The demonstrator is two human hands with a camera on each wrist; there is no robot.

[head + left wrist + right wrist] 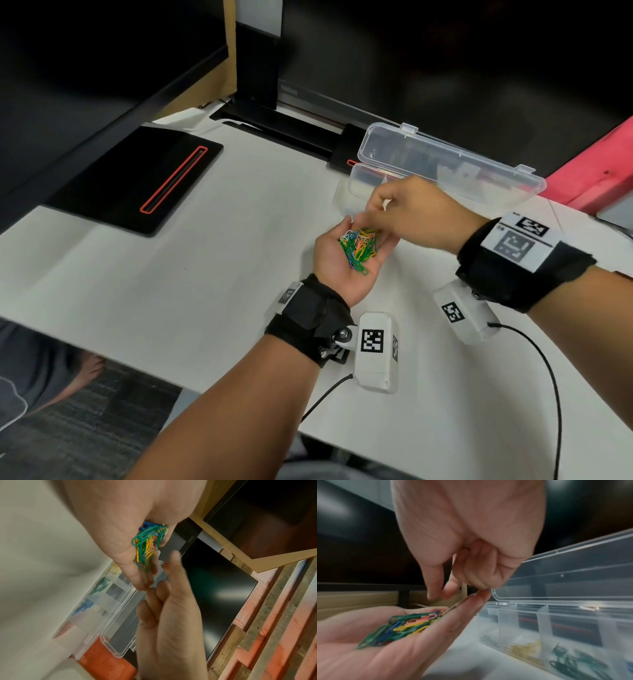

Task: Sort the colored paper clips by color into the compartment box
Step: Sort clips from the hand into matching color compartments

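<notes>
My left hand (329,260) lies palm up over the white table, and a mixed pile of colored paper clips (359,245) rests in it. My right hand (368,214) hovers just above the pile. Its thumb and forefinger point down, slightly apart, with nothing visible between them in the blurred right wrist view (440,595). The clear compartment box (356,185) stands right behind the hands with its lid (445,161) raised. Yellow clips (525,649), green clips (570,661) and blue clips (84,605) lie in separate compartments.
A black pad with a red-outlined slot (137,181) lies at the left on the table (205,274). A black monitor stand (260,113) is at the back. A red block (592,164) sits far right. A camera cable (548,377) trails over the front.
</notes>
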